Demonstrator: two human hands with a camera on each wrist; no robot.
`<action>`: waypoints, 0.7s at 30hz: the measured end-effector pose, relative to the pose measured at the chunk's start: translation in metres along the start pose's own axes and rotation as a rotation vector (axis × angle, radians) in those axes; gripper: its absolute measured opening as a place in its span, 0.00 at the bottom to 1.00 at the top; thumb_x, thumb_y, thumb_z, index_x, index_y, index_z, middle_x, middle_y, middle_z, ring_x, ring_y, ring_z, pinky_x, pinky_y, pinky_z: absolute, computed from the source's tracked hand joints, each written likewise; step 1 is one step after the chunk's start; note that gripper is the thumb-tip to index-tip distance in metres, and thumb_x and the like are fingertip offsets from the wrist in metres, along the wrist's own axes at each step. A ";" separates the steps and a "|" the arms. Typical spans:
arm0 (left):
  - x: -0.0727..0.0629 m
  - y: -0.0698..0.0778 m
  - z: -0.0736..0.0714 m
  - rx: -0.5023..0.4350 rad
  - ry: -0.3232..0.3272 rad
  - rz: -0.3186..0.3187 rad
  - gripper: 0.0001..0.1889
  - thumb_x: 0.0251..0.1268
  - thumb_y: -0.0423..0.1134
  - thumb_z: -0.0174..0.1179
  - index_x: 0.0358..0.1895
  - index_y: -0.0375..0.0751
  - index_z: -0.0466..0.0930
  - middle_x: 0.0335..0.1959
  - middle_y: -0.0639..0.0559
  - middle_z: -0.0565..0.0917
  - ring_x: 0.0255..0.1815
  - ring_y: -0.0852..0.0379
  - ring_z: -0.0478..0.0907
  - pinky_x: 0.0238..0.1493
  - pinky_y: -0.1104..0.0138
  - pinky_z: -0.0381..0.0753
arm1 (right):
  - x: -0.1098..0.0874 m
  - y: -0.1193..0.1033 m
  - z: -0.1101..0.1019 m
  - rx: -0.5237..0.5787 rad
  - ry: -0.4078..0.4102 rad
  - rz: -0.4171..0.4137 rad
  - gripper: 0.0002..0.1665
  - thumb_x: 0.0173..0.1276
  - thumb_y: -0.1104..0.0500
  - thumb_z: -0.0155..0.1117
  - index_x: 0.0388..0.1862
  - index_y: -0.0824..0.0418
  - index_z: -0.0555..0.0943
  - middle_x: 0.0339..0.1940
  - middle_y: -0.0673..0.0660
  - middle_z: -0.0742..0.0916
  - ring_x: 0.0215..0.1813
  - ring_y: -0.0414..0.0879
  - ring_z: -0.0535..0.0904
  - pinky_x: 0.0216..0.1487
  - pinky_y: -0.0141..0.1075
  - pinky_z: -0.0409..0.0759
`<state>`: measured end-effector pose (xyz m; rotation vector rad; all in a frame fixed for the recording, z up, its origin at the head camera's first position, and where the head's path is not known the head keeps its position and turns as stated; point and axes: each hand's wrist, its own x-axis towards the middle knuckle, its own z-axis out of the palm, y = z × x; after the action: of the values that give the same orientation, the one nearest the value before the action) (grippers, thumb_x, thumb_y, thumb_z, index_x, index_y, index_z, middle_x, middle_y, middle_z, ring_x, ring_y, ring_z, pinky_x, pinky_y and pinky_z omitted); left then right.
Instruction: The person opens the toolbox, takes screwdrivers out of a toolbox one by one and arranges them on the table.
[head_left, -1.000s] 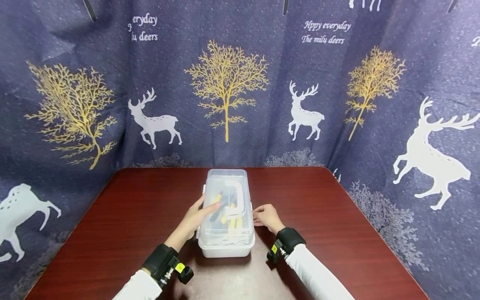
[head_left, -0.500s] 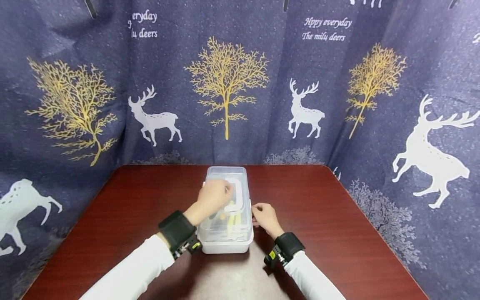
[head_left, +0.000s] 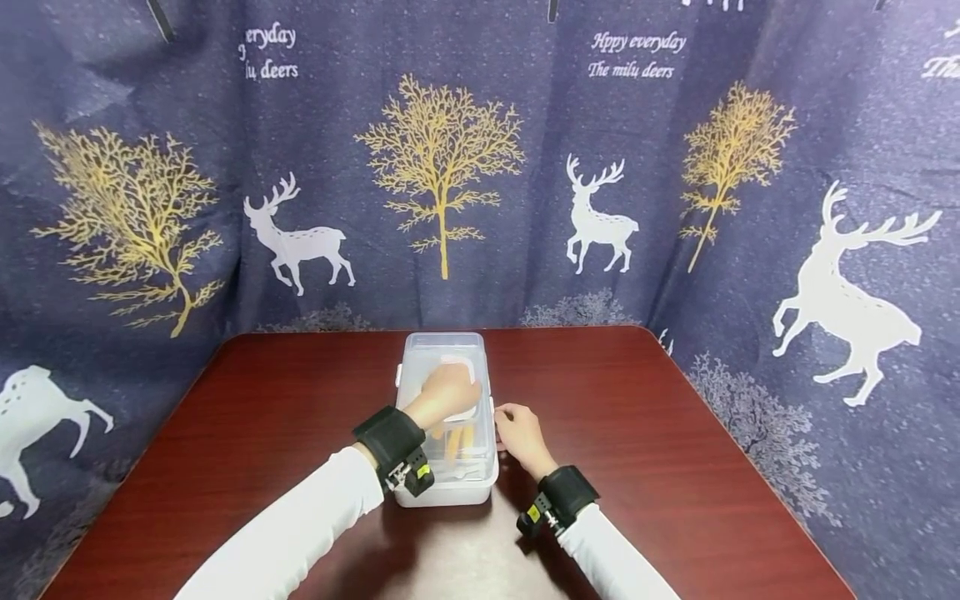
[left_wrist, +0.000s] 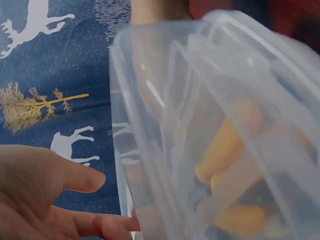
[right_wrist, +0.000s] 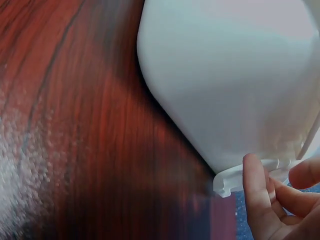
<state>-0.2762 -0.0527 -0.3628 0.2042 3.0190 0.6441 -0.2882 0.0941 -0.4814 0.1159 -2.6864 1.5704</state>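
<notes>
A plastic case (head_left: 446,493) with a white base and a clear lid (head_left: 442,342) stands on the table in the head view. Several orange-yellow items (left_wrist: 240,220) show through the lid in the left wrist view, too blurred to name. My left hand (head_left: 450,392) lies over the lid's white carry handle (head_left: 456,360), its fingers bent at the handle; the thumb stands apart in the left wrist view. On the case's right side, my right hand (head_left: 521,433) has thumb and fingers curled at the white latch (right_wrist: 230,180). The left latch (head_left: 399,375) is untouched.
The dark red wooden table (head_left: 615,467) stretches around the case. Behind it hangs a blue curtain (head_left: 510,250) printed with deer and trees. Black cuffs with small cameras (head_left: 551,508) sit on both wrists.
My left hand has moved from the case's left side up and rightward onto the lid handle. The right hand stays by the right latch. The head view has shifted slightly.
</notes>
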 end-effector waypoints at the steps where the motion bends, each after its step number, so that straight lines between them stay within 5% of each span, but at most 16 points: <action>1: 0.000 -0.001 0.000 -0.023 0.004 0.004 0.15 0.64 0.43 0.51 0.28 0.35 0.79 0.34 0.40 0.84 0.36 0.49 0.80 0.40 0.58 0.80 | 0.000 0.000 0.000 0.020 -0.007 0.006 0.19 0.70 0.57 0.49 0.45 0.65 0.84 0.39 0.62 0.87 0.26 0.42 0.81 0.29 0.34 0.81; 5: 0.001 -0.004 -0.003 -0.175 0.011 -0.012 0.11 0.61 0.40 0.53 0.24 0.36 0.74 0.26 0.45 0.78 0.29 0.52 0.74 0.38 0.63 0.76 | -0.002 -0.002 0.000 0.062 -0.014 0.024 0.19 0.71 0.58 0.47 0.46 0.67 0.83 0.36 0.63 0.87 0.21 0.40 0.79 0.23 0.34 0.80; 11: 0.006 -0.008 -0.011 -0.365 -0.010 -0.114 0.14 0.63 0.39 0.53 0.20 0.42 0.66 0.24 0.49 0.71 0.24 0.56 0.68 0.29 0.71 0.69 | -0.002 -0.003 -0.003 0.006 0.019 -0.002 0.17 0.70 0.58 0.49 0.42 0.66 0.84 0.32 0.60 0.86 0.24 0.40 0.78 0.30 0.32 0.78; 14: 0.008 -0.012 -0.012 -0.513 -0.048 -0.202 0.16 0.66 0.42 0.52 0.43 0.29 0.75 0.47 0.36 0.79 0.43 0.49 0.78 0.47 0.66 0.79 | -0.001 -0.003 -0.003 -0.022 0.030 -0.007 0.17 0.70 0.57 0.50 0.41 0.64 0.84 0.33 0.59 0.86 0.28 0.42 0.79 0.36 0.33 0.78; 16: 0.008 -0.015 -0.013 -0.587 -0.063 -0.242 0.28 0.67 0.44 0.51 0.61 0.24 0.66 0.61 0.33 0.72 0.56 0.46 0.73 0.60 0.60 0.75 | -0.001 -0.002 -0.003 -0.044 0.039 -0.009 0.17 0.70 0.56 0.50 0.41 0.63 0.84 0.33 0.58 0.87 0.31 0.43 0.80 0.40 0.35 0.78; 18: 0.007 -0.019 -0.014 -0.661 -0.095 -0.264 0.35 0.67 0.44 0.52 0.70 0.24 0.55 0.60 0.35 0.72 0.56 0.47 0.73 0.60 0.59 0.74 | -0.002 -0.002 -0.002 -0.062 0.052 -0.018 0.16 0.70 0.55 0.50 0.40 0.62 0.84 0.34 0.58 0.86 0.35 0.44 0.80 0.43 0.37 0.77; 21: 0.008 -0.024 -0.017 -0.674 -0.106 -0.268 0.27 0.66 0.43 0.54 0.60 0.24 0.68 0.38 0.46 0.79 0.35 0.59 0.75 0.42 0.70 0.77 | -0.003 -0.001 0.000 -0.008 0.043 -0.002 0.17 0.71 0.54 0.49 0.42 0.61 0.83 0.35 0.59 0.85 0.34 0.45 0.80 0.39 0.37 0.80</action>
<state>-0.2885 -0.0800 -0.3568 -0.1852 2.4798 1.4864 -0.2853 0.0936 -0.4809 0.0833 -2.6592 1.5436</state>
